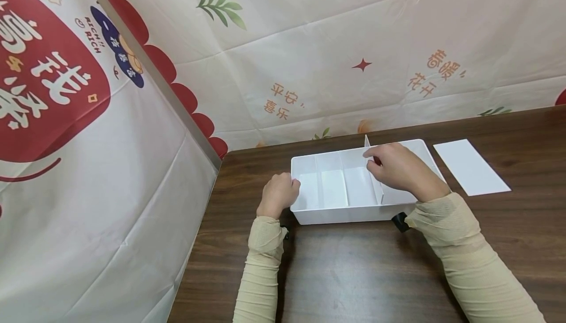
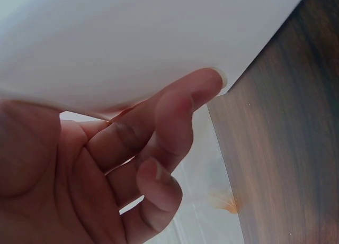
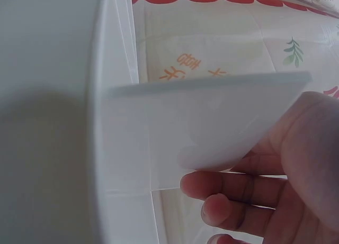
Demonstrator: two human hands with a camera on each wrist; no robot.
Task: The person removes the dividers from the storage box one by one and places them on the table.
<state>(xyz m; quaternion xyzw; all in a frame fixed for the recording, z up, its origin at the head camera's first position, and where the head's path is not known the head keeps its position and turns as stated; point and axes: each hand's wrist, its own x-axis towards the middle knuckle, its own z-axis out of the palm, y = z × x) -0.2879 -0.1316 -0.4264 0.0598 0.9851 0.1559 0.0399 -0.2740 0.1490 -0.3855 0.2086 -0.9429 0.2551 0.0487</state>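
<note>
Between the two hands: white box [image 1: 345,216] on a brown table [image 1: 336,274], long side toward the person. Left hand [image 1: 278,192] is at the box's left end, pinching the end wall: thumb over the rim, index finger along the outer face, other fingers loosely curled. Right hand [image 1: 395,165] is above the right part of the box, pinching a thin white divider [image 3: 159,127] between thumb and fingers. Divider stands on edge across the box, far top corner poking above the far rim, near end down by the near wall. Can't tell if its bottom edge sits on the floor. Left of the right hand, two more partitions [image 1: 345,185] already cross the box, upright, roughly parallel.

To the right of the right hand, just beside the box: a white sheet [image 1: 473,168] flat on the table, untouched. Black gadget [image 1: 400,221] under the right wrist, beige sleeves [image 1: 482,264] on both arms. Beyond both hands, a printed cloth [image 1: 318,43] hangs behind the table; another hanging [image 1: 88,215] left of the left hand, with red and white lettering.
</note>
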